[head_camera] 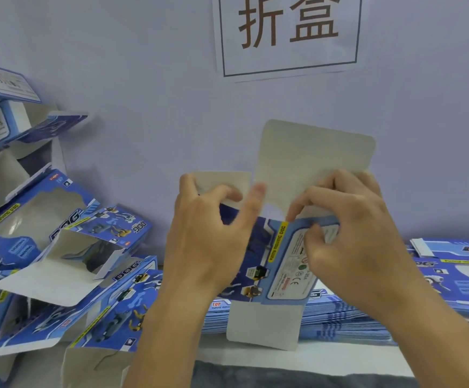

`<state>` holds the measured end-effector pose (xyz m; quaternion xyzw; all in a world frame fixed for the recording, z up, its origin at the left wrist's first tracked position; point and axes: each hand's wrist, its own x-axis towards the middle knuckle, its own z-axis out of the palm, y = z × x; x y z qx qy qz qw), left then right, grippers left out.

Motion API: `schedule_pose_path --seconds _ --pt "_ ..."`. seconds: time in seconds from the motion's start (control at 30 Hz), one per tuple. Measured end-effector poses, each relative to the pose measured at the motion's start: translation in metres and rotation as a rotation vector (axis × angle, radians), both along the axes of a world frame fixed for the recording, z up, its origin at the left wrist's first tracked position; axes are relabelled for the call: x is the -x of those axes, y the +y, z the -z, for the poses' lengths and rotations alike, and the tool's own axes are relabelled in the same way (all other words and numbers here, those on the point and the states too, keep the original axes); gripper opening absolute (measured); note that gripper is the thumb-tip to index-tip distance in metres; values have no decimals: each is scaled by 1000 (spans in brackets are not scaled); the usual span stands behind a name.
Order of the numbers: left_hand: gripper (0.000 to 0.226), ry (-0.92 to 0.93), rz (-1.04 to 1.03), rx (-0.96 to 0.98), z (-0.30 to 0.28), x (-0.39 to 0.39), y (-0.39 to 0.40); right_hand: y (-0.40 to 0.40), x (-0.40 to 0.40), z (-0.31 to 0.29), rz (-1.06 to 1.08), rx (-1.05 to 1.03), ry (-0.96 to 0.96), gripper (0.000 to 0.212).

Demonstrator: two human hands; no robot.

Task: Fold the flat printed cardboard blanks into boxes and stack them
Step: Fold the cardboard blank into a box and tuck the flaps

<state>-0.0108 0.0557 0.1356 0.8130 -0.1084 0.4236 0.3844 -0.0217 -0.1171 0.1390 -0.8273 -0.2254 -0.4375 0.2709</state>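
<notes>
both hands hold one partly folded box (281, 264) upright in front of the wall, above the stack of flat blanks (339, 317) lying on the worktop (311, 359). the left hand (211, 233) grips the box's left side, thumb hooked over the small grey flap (222, 183) and the fingers curled round the box's edge, with one finger stretched up toward the big flap (311, 161). the right hand (351, 233) pinches the box's upper right corner at the base of that big flap, its fingers curled over the blue edge beside the white label panel (292, 270). a lower grey flap (264, 323) hangs down in front of the stack.

the hands cover most of the box's upper half, so how its sides meet there cannot be made out. the small print on the label is too fine to read. the folded boxes (60, 261) piled on the left are cut off by the frame edge and lie tumbled over one another, flaps open. another pile of blanks (457, 278) on the right runs out of view. the sign (289, 32) on the wall is cropped at the top.

both forearms rise from the lower edge, wrists angled inward toward each other, backs of the hands facing the camera.
</notes>
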Motion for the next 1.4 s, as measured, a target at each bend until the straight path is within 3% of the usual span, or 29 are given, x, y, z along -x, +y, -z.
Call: schedule_pose_path --seconds 0.33,0.6,0.77,0.9,1.03,1.23,1.3,1.4 --pt "34 -26 -31 203 -2 -3 8 11 4 7 -109 -113 71 12" --pt "31 -164 19 184 -5 5 -10 26 -12 26 -96 -365 57 56" --pt "31 -181 47 230 -5 4 -5 12 -20 28 -386 -657 163 96" --pt "26 -115 87 236 -5 5 -2 4 -25 35 -504 -723 249 96" --pt "27 5 220 294 2 -2 4 6 -24 35 -635 -660 315 98" --pt "38 91 445 390 8 -4 -5 16 -20 34 -654 -488 346 126" --pt "38 78 621 517 7 -5 -2 11 -24 34 -598 -514 305 134" --pt "35 62 847 612 5 -8 4 -3 -30 35 -560 -623 249 129"
